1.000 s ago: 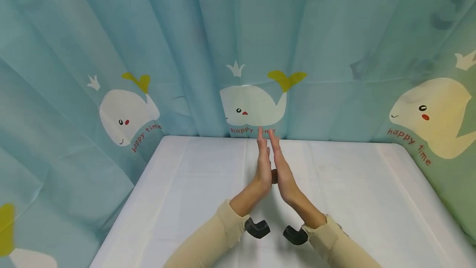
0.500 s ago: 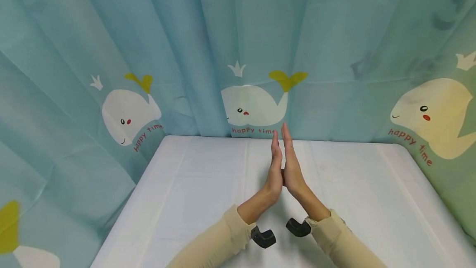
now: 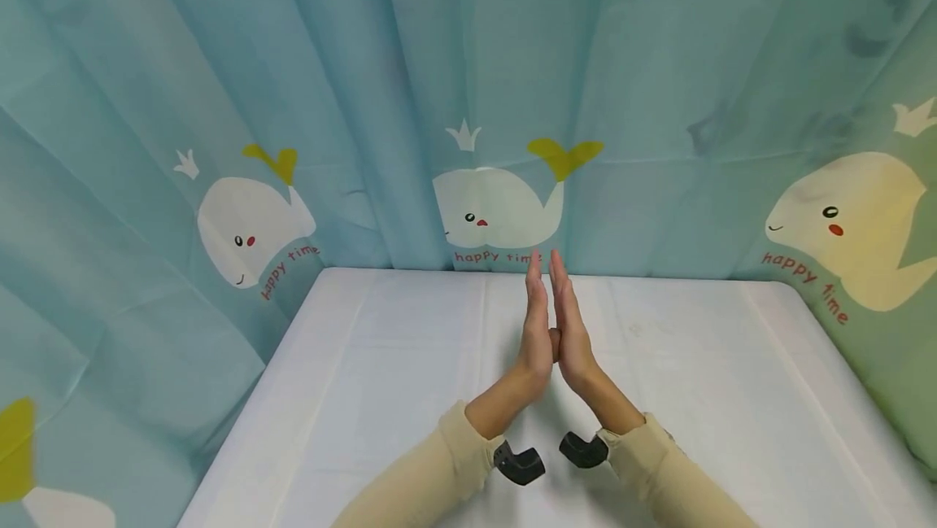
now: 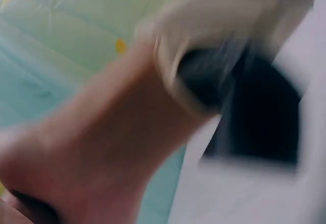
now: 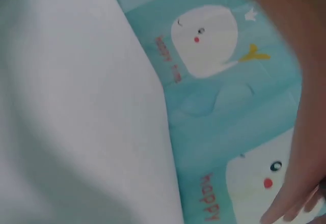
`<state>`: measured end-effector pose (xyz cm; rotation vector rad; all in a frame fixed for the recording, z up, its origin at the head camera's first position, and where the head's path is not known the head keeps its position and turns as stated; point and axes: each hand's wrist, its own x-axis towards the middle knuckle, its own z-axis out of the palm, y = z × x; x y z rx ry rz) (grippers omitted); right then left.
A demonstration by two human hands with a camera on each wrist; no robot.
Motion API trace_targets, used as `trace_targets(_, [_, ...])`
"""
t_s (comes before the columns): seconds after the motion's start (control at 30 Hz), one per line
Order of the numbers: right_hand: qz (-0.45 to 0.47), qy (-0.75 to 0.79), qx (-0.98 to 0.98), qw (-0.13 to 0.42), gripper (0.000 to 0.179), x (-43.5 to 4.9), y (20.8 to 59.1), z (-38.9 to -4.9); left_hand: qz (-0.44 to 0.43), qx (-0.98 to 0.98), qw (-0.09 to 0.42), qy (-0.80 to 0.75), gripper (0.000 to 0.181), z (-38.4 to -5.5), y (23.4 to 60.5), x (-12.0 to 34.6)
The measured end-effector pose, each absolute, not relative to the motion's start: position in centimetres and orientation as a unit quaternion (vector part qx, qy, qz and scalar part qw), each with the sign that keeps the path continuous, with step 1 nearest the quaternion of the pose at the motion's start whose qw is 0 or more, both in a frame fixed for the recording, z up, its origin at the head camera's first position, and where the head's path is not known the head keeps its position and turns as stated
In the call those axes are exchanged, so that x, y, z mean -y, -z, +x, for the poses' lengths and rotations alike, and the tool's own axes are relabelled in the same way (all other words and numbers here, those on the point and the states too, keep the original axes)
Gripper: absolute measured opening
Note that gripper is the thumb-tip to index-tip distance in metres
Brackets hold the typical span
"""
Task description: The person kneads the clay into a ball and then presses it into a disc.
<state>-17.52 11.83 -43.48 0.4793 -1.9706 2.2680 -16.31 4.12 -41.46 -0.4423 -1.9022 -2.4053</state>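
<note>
A small brown lump [image 3: 555,345], its kind hard to tell, sits between two palms above the table in the head view. My left hand [image 3: 537,341] presses it from the left with straight fingers pointing away from me. From the other side my right hand [image 3: 574,342] presses it, fingers straight too, the fingertips of both hands slightly apart. Most of the lump is hidden by the palms. In the blurred left wrist view, a dark patch of the lump [image 4: 35,207] shows at the lower left beside the palm. The right wrist view catches fingers [image 5: 285,203] at the lower right.
Under the hands lies a white-covered table [image 3: 410,325]. A blue-green curtain [image 3: 659,64] with printed whales hangs behind it and along both sides. Black wrist devices [image 3: 520,464] stick out from the beige sleeves [image 3: 432,471].
The palms have slid back and forth against each other with the lump between them. Both hands are farther right than one second ago, and the fingertips are now about level.
</note>
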Motion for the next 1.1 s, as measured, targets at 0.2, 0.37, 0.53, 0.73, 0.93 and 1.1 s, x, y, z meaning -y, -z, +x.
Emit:
trace_targets(0.2, [0.194,-0.754,0.627,0.032,0.054,-11.1,42.7,-16.8,-0.094,0.629,0.048,0.77,0.056,-19.2,42.9,-3.3])
trace_targets(0.37, [0.208,-0.745,0.634,0.018,0.053,-10.7,42.5,-16.3,-0.056,0.635,0.045,0.769,0.059,-20.4,44.1,-2.6])
trace_targets(0.53, [0.159,-0.751,0.641,0.028,0.052,-11.4,42.8,-17.3,-0.113,0.627,-0.004,0.771,0.061,-18.5,43.0,-3.5])
trace_targets(0.73, [0.109,-0.796,0.595,0.024,0.056,-13.5,43.7,-19.1,-0.181,0.619,-0.019,0.764,0.06,-15.9,40.7,-4.2])
trace_targets(0.93, [0.172,-0.77,0.614,0.01,0.059,-12.1,43.5,-17.9,-0.124,0.629,0.007,0.767,0.06,-18.4,42.0,-3.9])
trace_targets(1.1, [0.17,-0.762,0.625,-0.003,0.059,-12.0,43.2,-17.3,-0.096,0.646,-0.013,0.757,0.061,-19.7,43.8,-3.6])
